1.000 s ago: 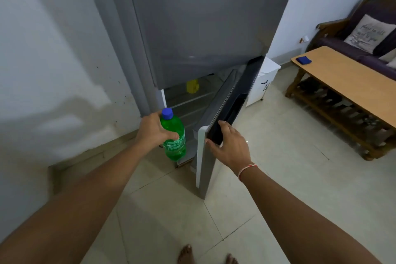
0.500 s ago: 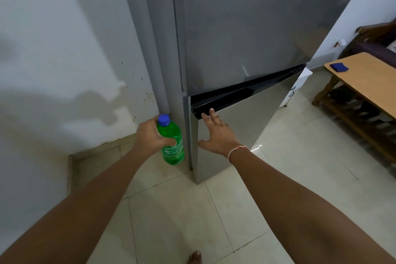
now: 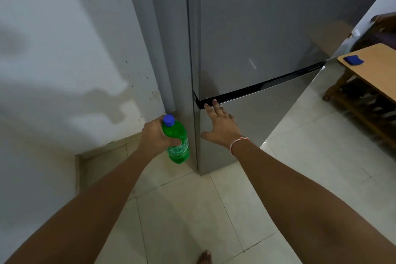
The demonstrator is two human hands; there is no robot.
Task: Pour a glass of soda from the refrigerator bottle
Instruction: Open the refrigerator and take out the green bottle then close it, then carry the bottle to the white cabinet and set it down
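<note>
Left hand (image 3: 154, 136) clamped around capped green soda bottle (image 3: 176, 142); right hand (image 3: 221, 126) flat, fingers apart, on refrigerator door (image 3: 257, 126)

A home: refrigerator (image 3: 257, 38) beside wooden table (image 3: 372, 70), tiled floor (image 3: 310, 146).

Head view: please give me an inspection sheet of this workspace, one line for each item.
Surface: pale tiled floor; no counter seen.
Job's things: green bottle with blue cap; no glass seen.
Clutter: blue object on wooden table.
Grippers: left hand grips the bottle; right hand flat on lower refrigerator door, which looks closed.
Cables: nothing seen.
Surroundings: stained white wall, sofa, a bare foot.
</note>
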